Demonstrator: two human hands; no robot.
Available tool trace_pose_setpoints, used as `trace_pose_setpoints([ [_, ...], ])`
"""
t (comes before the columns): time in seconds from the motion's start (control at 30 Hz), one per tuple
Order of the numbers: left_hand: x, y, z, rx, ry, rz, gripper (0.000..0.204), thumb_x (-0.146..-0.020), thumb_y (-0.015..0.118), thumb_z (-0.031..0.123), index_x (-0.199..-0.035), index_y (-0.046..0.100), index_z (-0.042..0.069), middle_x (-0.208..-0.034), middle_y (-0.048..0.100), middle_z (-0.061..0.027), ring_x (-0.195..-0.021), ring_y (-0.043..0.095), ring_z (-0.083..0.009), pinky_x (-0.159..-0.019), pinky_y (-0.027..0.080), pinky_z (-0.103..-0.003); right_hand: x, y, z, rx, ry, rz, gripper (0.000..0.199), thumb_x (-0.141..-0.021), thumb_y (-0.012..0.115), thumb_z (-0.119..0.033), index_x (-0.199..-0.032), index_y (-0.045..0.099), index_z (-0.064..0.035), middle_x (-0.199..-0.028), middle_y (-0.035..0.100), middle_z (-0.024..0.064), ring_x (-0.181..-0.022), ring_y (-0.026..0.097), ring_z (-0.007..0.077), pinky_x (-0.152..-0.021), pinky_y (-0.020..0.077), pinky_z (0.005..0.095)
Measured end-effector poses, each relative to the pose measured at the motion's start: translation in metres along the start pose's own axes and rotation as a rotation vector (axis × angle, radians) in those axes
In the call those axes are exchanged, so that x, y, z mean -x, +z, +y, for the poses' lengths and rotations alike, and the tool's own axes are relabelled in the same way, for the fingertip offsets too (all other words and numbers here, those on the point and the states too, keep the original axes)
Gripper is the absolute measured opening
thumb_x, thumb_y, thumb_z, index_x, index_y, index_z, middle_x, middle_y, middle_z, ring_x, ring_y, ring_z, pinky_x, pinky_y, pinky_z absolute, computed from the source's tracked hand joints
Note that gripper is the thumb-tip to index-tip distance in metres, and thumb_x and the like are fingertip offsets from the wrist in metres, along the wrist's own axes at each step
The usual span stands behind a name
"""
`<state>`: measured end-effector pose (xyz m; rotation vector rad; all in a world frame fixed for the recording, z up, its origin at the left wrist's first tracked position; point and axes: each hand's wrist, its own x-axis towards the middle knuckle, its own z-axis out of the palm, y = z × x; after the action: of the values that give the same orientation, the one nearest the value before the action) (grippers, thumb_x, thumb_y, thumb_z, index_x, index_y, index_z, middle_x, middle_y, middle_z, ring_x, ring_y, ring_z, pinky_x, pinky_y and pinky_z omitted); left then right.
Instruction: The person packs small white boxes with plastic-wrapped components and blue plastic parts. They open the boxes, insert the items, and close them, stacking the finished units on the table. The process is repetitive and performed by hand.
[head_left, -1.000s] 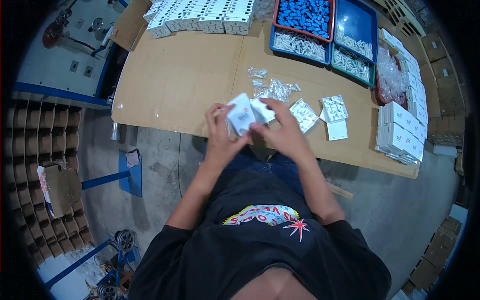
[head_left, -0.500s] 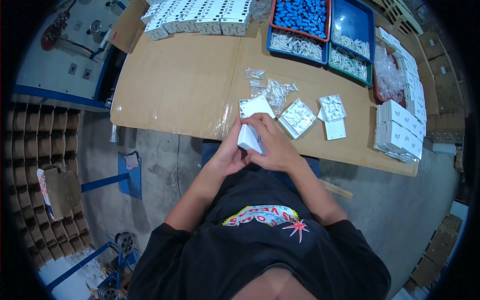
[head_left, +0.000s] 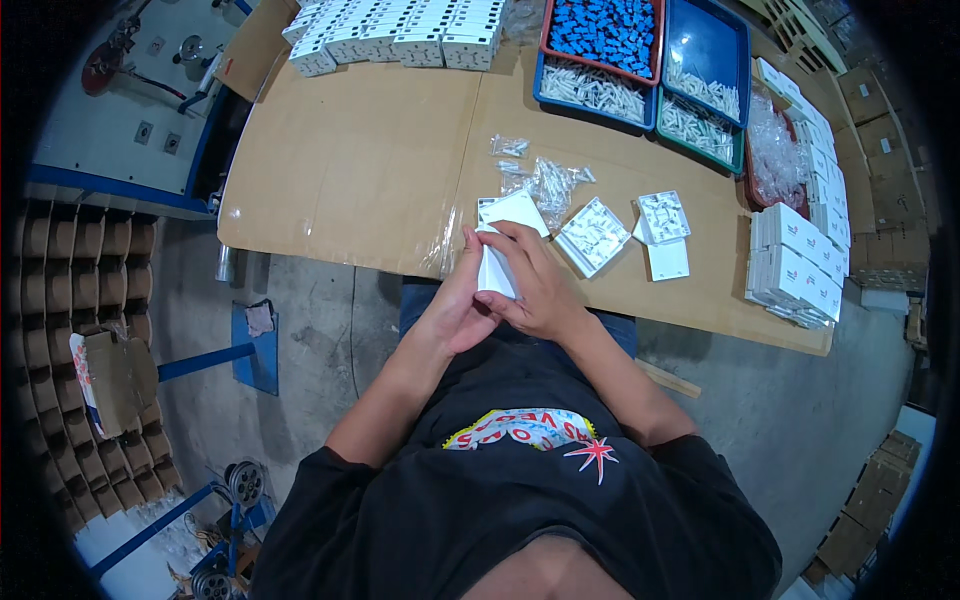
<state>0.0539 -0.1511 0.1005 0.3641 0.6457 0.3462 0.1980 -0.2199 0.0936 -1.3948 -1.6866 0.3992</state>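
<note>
A small white box sits between both hands at the near edge of the cardboard-covered worktop, just in front of the person's body. The left hand wraps its fingers along the box's left side, and the right hand closes over its right side and top, so both hands grip it together. Just behind them a white flap or sheet lies on the worktop. To the right lie an open white tray of small parts and another white part, near clear plastic bags. Blue bins stand at the far edge.
</note>
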Motion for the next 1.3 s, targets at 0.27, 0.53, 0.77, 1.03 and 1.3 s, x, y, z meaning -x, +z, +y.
trace_pose_setpoints([
  [0.27,0.001,-0.007,-0.010,-0.021,0.083,-0.064,0.067,-0.103,0.040,0.067,-0.146,0.047,0.015,-0.126,0.062,-0.0039,-0.117,0.063,-0.0168,-0.092,0.056,-0.036,0.002,0.000,0.002,0.042,-0.106,0.020,0.071,-0.095,0.064,-0.052,-0.138,0.053,0.0043,-0.137,0.052,0.0264,-0.122,0.054,0.0446,-0.104,0.0459,0.0496],
  [0.53,0.003,-0.002,-0.010,0.056,0.102,-0.075,0.062,-0.106,0.041,0.063,-0.142,0.051,0.014,-0.126,0.063,-0.0045,-0.116,0.064,-0.0176,-0.096,0.054,-0.035,-0.001,-0.003,-0.001,-0.009,-0.054,0.005,0.071,-0.093,0.067,-0.049,-0.140,0.053,0.0024,-0.138,0.052,0.0243,-0.123,0.054,0.0425,-0.104,0.0463,0.0488],
  [0.77,0.003,0.006,-0.009,0.044,0.103,0.033,0.062,-0.105,0.041,0.064,-0.142,0.050,0.014,-0.126,0.062,-0.0036,-0.117,0.062,-0.0165,-0.096,0.054,-0.034,0.000,0.007,0.004,-0.002,-0.025,-0.019,0.069,-0.094,0.067,-0.047,-0.142,0.053,0.0016,-0.139,0.053,0.0233,-0.124,0.054,0.0417,-0.103,0.0479,0.0462],
  [1.03,-0.003,0.000,-0.023,0.162,0.182,-0.014,0.053,-0.108,0.043,0.055,-0.140,0.054,0.014,-0.129,0.063,-0.0033,-0.121,0.061,-0.0164,-0.102,0.052,-0.035,0.005,0.011,0.009,-0.008,-0.078,0.049,0.065,-0.096,0.067,-0.043,-0.141,0.055,0.0024,-0.139,0.053,0.0238,-0.123,0.055,0.0430,-0.104,0.0475,0.0477],
  [1.3,-0.005,0.002,-0.022,0.189,0.154,-0.036,0.047,-0.109,0.043,0.052,-0.136,0.057,0.016,-0.126,0.066,-0.0019,-0.117,0.064,-0.0154,-0.101,0.052,-0.036,0.006,0.009,0.007,-0.094,-0.039,0.129,0.054,-0.103,0.059,-0.038,-0.136,0.060,0.0042,-0.136,0.057,0.0257,-0.123,0.057,0.0447,-0.104,0.0477,0.0461],
])
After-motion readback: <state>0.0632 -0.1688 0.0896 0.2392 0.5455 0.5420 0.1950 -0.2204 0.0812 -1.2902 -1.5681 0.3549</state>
